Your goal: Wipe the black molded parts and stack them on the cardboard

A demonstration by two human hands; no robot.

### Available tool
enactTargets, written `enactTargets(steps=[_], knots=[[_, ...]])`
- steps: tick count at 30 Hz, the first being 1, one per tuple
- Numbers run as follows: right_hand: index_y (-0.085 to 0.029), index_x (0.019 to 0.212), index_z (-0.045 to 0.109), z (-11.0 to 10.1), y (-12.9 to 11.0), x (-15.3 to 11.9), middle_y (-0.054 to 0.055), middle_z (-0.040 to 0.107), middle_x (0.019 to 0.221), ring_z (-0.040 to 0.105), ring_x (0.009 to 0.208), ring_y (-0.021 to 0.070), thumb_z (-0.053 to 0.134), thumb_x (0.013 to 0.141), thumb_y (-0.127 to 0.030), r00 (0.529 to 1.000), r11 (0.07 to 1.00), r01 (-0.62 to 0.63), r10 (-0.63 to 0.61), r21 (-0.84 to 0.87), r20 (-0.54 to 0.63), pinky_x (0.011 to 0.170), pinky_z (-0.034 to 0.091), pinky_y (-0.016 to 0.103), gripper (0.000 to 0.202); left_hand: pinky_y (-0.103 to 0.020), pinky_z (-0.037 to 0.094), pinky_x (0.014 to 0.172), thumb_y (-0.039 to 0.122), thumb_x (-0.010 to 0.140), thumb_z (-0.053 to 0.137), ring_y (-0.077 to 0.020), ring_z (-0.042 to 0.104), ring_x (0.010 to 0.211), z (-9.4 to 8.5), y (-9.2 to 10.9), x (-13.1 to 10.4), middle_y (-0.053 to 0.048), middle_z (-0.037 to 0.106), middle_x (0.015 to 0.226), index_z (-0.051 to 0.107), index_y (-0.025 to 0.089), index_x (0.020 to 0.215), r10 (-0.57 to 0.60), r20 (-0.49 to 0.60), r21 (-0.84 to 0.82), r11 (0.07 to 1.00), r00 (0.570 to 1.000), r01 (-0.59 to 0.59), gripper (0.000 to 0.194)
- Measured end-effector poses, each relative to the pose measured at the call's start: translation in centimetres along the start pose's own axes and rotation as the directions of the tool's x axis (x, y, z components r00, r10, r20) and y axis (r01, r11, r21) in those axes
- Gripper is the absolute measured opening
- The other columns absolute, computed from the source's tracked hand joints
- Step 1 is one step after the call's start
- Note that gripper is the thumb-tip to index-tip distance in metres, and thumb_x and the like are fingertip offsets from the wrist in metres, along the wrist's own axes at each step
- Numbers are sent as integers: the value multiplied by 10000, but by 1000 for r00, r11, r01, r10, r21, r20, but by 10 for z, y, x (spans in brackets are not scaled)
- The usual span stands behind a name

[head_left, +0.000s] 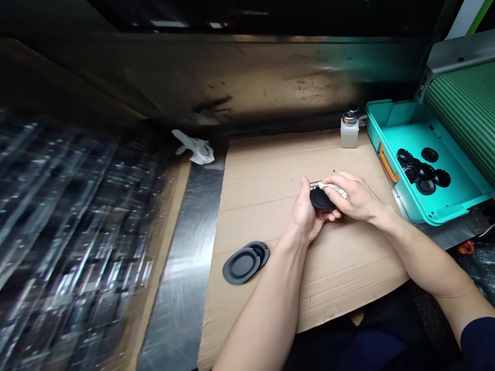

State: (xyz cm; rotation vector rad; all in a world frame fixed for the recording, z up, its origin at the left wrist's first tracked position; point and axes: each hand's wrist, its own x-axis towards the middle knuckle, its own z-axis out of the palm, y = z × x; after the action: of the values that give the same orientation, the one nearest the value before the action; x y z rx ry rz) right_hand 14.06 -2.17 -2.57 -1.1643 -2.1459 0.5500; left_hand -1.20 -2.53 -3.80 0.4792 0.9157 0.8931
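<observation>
My left hand [305, 211] is closed around the edge of a black round part [320, 199], thumb up along its left side. Against the top of that part, my right hand [353, 196] pinches a white cloth [335, 189]. A thin rod-like edge shows just above the part, but I cannot make out what it is. To the left of my left forearm, black round parts [242, 265] lie overlapping on the cardboard sheet [263, 206].
At the right stands a teal bin [436, 216] holding several black round parts [426, 186], beside a green conveyor belt [467, 108]. A dispenser bottle [349, 135] stands at the back. A crumpled white cloth [197, 148] lies back left, near blurred plastic-wrapped trays [77, 221].
</observation>
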Motion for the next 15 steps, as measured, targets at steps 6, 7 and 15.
enactTargets(steps=[6,7,15], knots=[[-169,948,718,1,4,-3,79,675,946,590,889,200,511,1006,-258,995,960,-47,69,-274,74,772,421,309,232,-210,419,340,772,976,348,-159,593,382,8,-16,0,-55,592,457,661,136,716,110,-56,180,979,992,-99,755],[-169,917,717,1,6,-4,76,673,923,587,875,199,518,994,-248,994,957,-48,73,-285,76,764,416,310,227,-210,413,337,782,968,354,-161,595,382,8,-17,0,-54,587,450,665,133,722,116,-60,196,975,991,-102,760],[-156,1000,744,-2,12,-2,74,704,956,611,873,177,489,1002,-255,1000,990,-24,23,-136,-6,800,444,297,274,-236,441,337,789,966,335,-164,589,375,8,-12,2,-80,642,518,648,132,711,92,-27,135,987,995,-88,771]])
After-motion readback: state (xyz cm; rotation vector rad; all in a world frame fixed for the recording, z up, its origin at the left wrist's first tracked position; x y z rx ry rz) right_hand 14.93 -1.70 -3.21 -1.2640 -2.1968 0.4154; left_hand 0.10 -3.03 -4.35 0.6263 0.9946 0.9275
